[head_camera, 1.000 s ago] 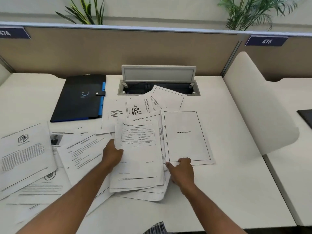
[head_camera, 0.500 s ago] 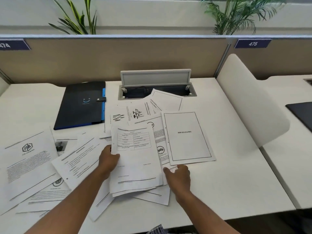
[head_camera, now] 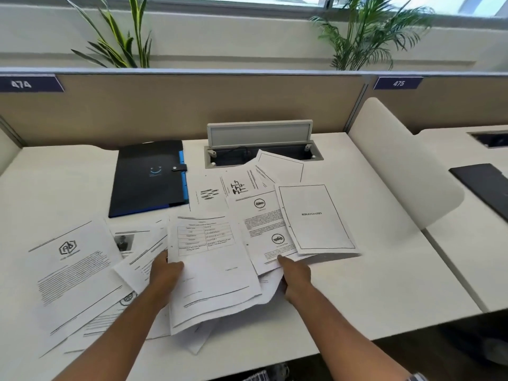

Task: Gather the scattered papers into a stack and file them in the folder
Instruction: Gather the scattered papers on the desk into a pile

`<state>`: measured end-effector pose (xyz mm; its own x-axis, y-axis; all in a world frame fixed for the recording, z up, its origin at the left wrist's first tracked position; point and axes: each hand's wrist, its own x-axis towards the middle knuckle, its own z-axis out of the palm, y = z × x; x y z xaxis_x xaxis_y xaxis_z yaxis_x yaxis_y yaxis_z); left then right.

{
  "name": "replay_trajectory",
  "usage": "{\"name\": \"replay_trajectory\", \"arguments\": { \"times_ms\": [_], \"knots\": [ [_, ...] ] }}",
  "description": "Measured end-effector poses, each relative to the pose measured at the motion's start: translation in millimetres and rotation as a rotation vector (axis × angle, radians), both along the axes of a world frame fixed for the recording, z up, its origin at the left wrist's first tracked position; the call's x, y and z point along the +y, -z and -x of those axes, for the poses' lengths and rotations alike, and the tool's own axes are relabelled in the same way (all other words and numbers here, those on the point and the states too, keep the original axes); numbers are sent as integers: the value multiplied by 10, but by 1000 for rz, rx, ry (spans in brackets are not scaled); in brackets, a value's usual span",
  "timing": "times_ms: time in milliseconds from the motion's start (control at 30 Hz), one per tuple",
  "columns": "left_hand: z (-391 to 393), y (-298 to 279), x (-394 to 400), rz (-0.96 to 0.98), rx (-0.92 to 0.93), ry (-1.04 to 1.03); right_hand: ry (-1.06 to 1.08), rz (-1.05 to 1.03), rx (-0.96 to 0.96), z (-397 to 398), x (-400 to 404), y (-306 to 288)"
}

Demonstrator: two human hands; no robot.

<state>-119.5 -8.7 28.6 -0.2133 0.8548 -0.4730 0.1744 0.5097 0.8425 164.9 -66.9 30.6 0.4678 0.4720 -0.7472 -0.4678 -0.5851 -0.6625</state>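
**Papers Half-Gathered, Folder Not Yet Opened**

The left hand (head_camera: 166, 270) gripped the left edge of a small bundle of white printed sheets topped by a page with a table (head_camera: 211, 268), thumb on top, apparently to keep the gathered pages together as a core for the stack. The right hand (head_camera: 295, 276) had its fingers tucked under the near edge of the sheet printed with round car logos (head_camera: 264, 232), seemingly lifting it to slide it onto the bundle; whether it pinched the sheet could not be told. The bordered bibliography page (head_camera: 314, 218) overlapped that sheet's right side.

More loose sheets lay left of the bundle, the letterhead page (head_camera: 75, 273) the largest, and others fanned back toward the open cable tray (head_camera: 262, 154), one corner overhanging it. The black folder with blue edging (head_camera: 149, 178) lay closed at the back left, strap fastened, well apart from both hands.

The white desk (head_camera: 371, 284) offered bare surface to the right for squaring the stack; the near edge sat close below the bundle, so sheets could slip off.
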Motion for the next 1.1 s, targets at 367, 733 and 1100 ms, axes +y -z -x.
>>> {"name": "replay_trajectory", "arguments": {
  "times_ms": [367, 733, 1100],
  "knots": [
    [492, -10, 30, -37, 24, 16, -16, -112, -420, 254, -74, -128],
    [469, -10, 13, -59, -29, 35, 135, -169, -831, 91, -103, -346],
    [342, -96, 13, -100, -4, -80, 105, -218, -690, -220, 27, -428]
  ]
}}
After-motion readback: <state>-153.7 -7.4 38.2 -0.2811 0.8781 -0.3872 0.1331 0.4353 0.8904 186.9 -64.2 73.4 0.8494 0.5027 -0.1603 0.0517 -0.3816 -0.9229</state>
